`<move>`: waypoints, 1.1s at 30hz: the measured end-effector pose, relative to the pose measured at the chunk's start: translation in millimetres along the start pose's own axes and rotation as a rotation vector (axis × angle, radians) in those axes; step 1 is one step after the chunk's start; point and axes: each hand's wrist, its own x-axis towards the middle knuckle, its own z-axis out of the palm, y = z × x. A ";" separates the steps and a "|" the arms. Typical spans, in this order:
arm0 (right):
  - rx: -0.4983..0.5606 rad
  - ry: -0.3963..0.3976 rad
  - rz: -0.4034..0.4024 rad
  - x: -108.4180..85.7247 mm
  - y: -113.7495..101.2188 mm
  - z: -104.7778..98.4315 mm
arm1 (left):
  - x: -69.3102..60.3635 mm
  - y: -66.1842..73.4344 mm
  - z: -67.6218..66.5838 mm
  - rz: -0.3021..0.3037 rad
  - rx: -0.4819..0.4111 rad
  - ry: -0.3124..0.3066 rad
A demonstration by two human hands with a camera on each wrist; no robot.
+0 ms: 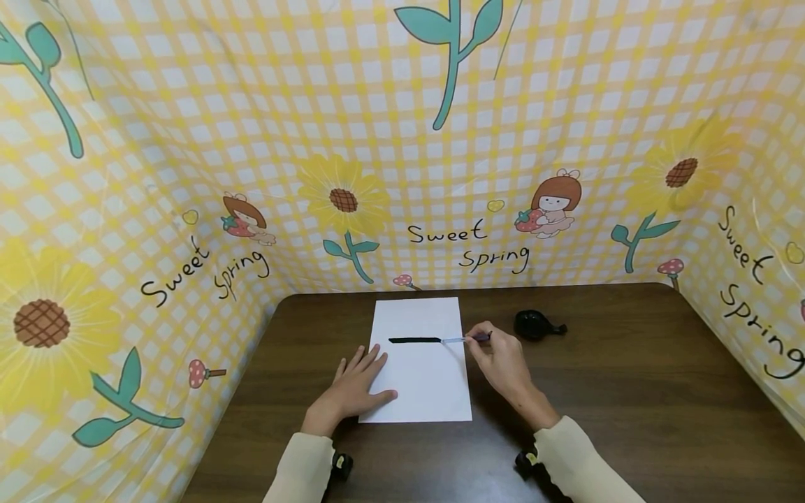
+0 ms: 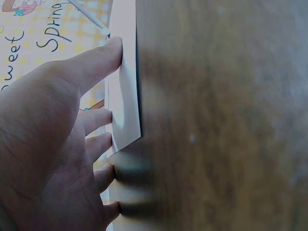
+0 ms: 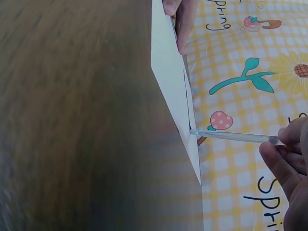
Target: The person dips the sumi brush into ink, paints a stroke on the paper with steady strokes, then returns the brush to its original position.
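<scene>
In the head view, the right hand (image 1: 501, 360) is pinching a pen (image 1: 455, 340), its tip meeting a black line (image 1: 411, 340) on the paper (image 1: 424, 388), and the cloth (image 1: 283, 91) is showing "Sweet Spring". In the left wrist view, the left hand (image 2: 53, 125) is spreading wide, its thumb resting on the paper. In the right wrist view, thumb and fingers are gripping the pen narrowly, its tip touching the paper.
</scene>
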 end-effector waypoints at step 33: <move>-0.014 -0.008 -0.012 1.5 -0.2 -9.5 | -2.7 13.5 -10.2 -0.046 0.043 -0.052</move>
